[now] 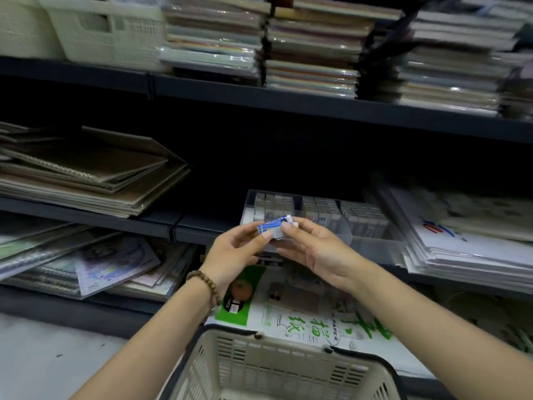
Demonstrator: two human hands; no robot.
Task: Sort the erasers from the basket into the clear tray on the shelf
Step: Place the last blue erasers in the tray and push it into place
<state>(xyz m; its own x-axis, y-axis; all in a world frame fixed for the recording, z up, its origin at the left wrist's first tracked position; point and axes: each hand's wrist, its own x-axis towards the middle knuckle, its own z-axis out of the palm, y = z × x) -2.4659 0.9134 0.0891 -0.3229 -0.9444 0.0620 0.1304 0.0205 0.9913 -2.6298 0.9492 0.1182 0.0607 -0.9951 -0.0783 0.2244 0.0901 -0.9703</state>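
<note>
Transfer step: a blue-and-white sleeved eraser [273, 227] is pinched by the left hand [238, 251] and the right hand [315, 249] before the clear plastic tray [372, 241]. Aligned placement among the filed rows is judged next.

Shelf [199, 228], clear tray [372, 241], notebooks [86, 180]

Both bare forearms reach forward and converge, wrists slightly bent. The left hand [233, 251] and right hand [313, 248] face each other, thumbs and curled fingertips together pinching a small blue-and-white wrapped eraser [274, 227]
</note>
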